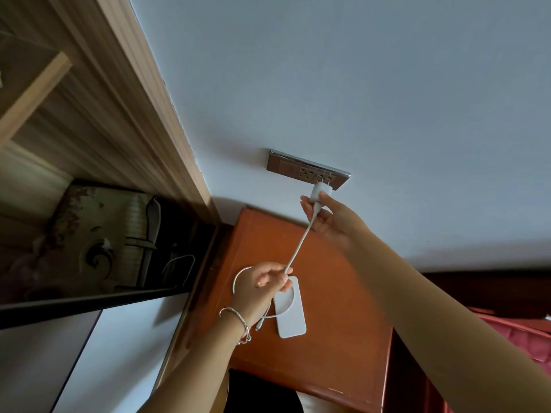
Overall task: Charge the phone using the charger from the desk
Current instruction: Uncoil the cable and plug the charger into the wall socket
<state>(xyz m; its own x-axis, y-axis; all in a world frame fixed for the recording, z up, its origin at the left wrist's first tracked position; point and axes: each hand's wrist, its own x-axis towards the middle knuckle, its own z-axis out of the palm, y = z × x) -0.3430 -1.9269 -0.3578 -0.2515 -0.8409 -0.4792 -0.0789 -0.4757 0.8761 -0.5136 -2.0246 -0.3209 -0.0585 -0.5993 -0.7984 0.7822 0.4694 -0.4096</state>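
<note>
— Right hand?
— Pinching the white charger plug, prongs at the wall socket.
— Left hand?
— Gripping the cable above the white phone, which lies on the orange-brown surface.

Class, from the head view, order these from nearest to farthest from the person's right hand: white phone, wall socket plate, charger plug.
1. Charger plug, pinched in the right hand.
2. Wall socket plate, on the wall just above it.
3. White phone, lower, on the wooden cabinet by the left hand holding the cable.
</note>
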